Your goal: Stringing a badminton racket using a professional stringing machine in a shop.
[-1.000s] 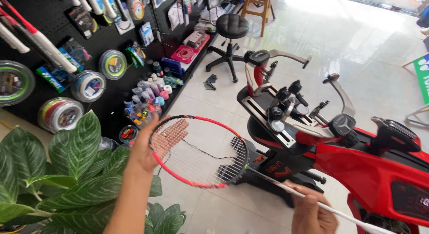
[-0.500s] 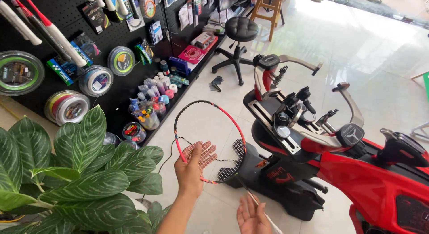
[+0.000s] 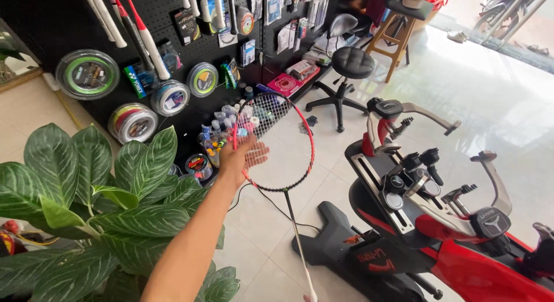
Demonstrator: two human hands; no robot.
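Observation:
A badminton racket with a red and black frame [image 3: 310, 147] is held up in front of the black display wall. Its thin shaft [image 3: 291, 221] runs down to the bottom edge of the view. My left hand [image 3: 241, 159] lies flat against the string bed near the lower left of the frame, fingers spread, arm reaching up from below. My right hand is out of view below the picture, where the shaft ends.
A red and black stringing machine [image 3: 461, 244] stands on the tiled floor at right. A large leafy plant [image 3: 104, 209] fills the lower left. String reels [image 3: 86, 74] and small bottles [image 3: 222, 132] line the wall. A black stool [image 3: 352, 62] stands behind.
The racket has swung from flat and low to more upright, its head now up by the wall display. My left hand stayed on the strings. My right hand slipped out of view.

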